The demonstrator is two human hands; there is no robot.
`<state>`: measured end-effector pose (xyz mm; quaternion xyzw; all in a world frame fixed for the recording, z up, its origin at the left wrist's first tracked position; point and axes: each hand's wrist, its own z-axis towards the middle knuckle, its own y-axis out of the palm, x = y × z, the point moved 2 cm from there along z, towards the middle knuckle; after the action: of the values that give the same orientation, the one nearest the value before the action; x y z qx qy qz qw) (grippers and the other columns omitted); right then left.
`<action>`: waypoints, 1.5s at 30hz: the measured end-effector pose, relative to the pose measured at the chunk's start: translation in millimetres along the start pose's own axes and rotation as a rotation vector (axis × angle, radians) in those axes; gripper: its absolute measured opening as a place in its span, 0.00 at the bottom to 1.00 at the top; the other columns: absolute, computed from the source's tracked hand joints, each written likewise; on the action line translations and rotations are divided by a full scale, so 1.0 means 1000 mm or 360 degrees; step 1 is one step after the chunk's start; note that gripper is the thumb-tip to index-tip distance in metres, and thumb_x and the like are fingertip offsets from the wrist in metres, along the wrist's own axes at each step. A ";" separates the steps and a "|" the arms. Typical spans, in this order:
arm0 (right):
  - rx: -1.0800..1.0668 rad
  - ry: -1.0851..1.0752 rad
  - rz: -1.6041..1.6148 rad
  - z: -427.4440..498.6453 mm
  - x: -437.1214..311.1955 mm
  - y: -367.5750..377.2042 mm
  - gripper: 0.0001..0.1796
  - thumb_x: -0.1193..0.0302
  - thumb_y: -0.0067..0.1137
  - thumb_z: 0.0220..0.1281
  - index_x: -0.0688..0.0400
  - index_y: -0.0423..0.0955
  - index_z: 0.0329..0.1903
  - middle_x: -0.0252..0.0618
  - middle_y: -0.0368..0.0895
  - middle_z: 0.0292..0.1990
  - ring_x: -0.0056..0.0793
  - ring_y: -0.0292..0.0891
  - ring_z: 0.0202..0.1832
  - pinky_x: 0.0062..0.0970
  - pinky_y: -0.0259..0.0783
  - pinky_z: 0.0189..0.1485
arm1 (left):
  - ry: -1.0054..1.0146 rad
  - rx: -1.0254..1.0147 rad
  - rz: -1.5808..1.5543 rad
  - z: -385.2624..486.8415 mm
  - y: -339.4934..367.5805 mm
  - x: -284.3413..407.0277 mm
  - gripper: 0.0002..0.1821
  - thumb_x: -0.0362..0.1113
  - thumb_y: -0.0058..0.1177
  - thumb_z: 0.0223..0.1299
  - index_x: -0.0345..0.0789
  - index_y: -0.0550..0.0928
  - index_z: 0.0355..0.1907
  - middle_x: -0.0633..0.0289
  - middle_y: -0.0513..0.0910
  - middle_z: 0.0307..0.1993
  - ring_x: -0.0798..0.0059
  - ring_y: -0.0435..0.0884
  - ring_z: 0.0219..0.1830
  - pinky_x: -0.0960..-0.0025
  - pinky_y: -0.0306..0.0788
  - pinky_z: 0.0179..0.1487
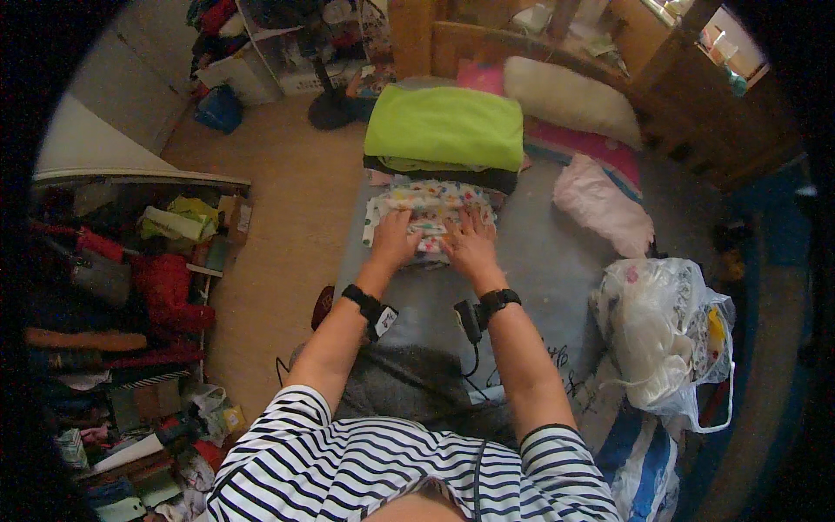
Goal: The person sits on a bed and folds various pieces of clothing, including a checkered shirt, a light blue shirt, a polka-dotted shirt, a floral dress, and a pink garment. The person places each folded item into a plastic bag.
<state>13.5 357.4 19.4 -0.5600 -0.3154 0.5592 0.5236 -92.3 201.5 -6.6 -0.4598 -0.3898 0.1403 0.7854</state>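
Observation:
A folded white cloth with a colourful print (434, 196) lies on the grey bed surface (417, 300) in front of me. My left hand (394, 238) rests palm down on its left part, fingers pointing away from me. On its right part, my right hand (468, 238) lies flat with the fingers spread. Neither hand is closed around the cloth. Just beyond the printed cloth sits a folded lime-green blanket (445, 127), stacked on a dark folded layer (456, 177). Both wrists carry black straps with small devices.
To the right are a pale pink cloth (603, 202), a clear plastic bag with contents (652, 333) and a cream fluffy pillow (567, 98). Crowded shelves (205, 307) line the left side. A black fan stand (333, 107) is on the wooden floor, near a blue bin (218, 109).

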 end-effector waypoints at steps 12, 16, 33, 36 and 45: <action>0.0224 -0.0084 0.0134 0.017 -0.036 -0.008 0.18 0.70 0.54 0.53 0.53 0.73 0.49 0.47 0.69 0.54 0.47 0.63 0.59 0.48 0.62 0.57 | 0.0256 0.0185 0.0112 -0.032 -0.021 -0.002 0.13 0.28 0.56 0.42 0.37 0.74 0.34 0.55 0.72 0.32 0.54 0.72 0.38 0.57 0.67 0.41; 0.0263 -0.0223 0.0449 0.047 -0.068 -0.005 0.11 0.73 0.54 0.53 0.55 0.74 0.42 0.45 0.74 0.44 0.46 0.74 0.44 0.42 0.71 0.43 | -0.0249 -0.0096 -0.0173 -0.030 -0.024 0.001 0.10 0.29 0.53 0.46 0.36 0.75 0.35 0.54 0.74 0.30 0.52 0.73 0.34 0.55 0.67 0.38; 0.0556 -0.0034 0.1019 0.087 -0.036 0.020 0.14 0.71 0.57 0.53 0.60 0.73 0.44 0.48 0.74 0.44 0.51 0.70 0.50 0.44 0.67 0.51 | -0.0058 0.0047 -0.0110 -0.020 -0.028 0.006 0.17 0.36 0.56 0.49 0.37 0.76 0.45 0.51 0.75 0.41 0.49 0.72 0.45 0.55 0.68 0.48; 0.0446 -0.0310 0.0225 0.031 -0.040 0.010 0.23 0.65 0.58 0.53 0.59 0.71 0.52 0.52 0.67 0.58 0.53 0.56 0.64 0.57 0.51 0.63 | 0.0203 0.0239 0.0275 -0.012 -0.018 0.000 0.23 0.41 0.57 0.51 0.38 0.74 0.51 0.50 0.70 0.54 0.48 0.66 0.56 0.51 0.61 0.58; -0.0134 0.0043 0.0008 -0.034 -0.036 0.015 0.34 0.52 0.55 0.53 0.50 0.64 0.62 0.39 0.52 0.69 0.44 0.36 0.73 0.67 0.41 0.64 | -0.0138 -0.0579 0.0394 -0.036 -0.011 -0.015 0.43 0.61 0.54 0.51 0.48 0.59 0.69 0.53 0.47 0.71 0.44 0.48 0.70 0.32 0.48 0.63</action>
<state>36.5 311.9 10.1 -0.5899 -0.3303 0.5390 0.5024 -76.7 164.7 -14.6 -0.6318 -0.3828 0.1828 0.6488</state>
